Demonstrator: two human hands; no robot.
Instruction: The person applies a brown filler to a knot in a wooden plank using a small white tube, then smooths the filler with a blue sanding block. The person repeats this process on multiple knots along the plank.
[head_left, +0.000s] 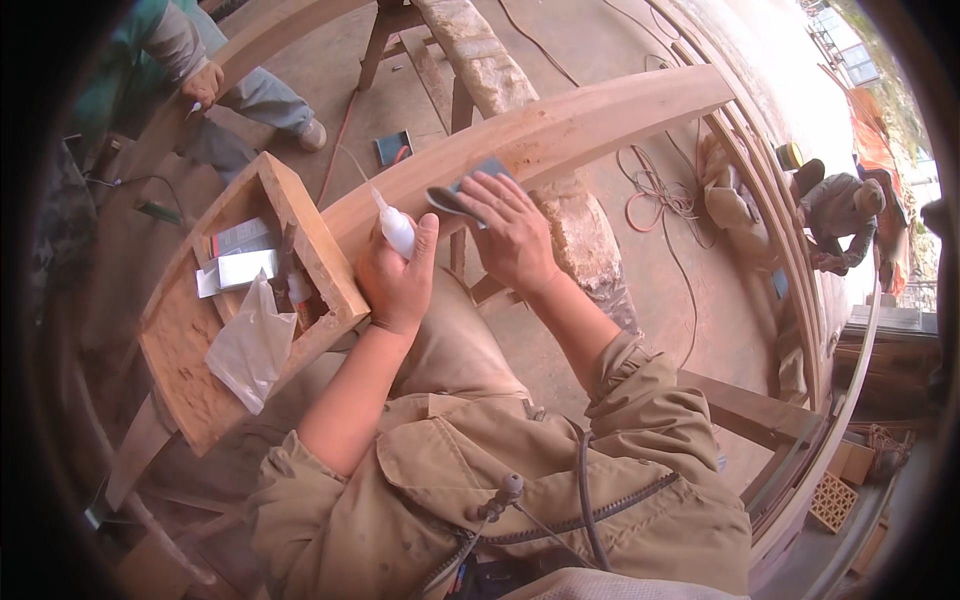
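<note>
My left hand (392, 285) is closed around a small white squeeze bottle (397, 232), whose thin nozzle points up and away from me. The bottle is just above the near side of a long curved wooden beam (610, 112). On the beam's face, my right hand (517, 243) presses a bent sheet of dark grey-blue sandpaper (452, 203) under its fingers. The sheet's left end curls up, and the palm side is hidden. Right of the sandpaper, the wood has rough, darker spots.
At left, an open wooden box (315, 235) holds small cartons and a plastic bag (255, 345). Rough timber supports (575, 220) stand under the beam. Cables (660, 190) coil across the floor. One person (205, 80) works at upper left, another (845, 210) at far right near long curved strips.
</note>
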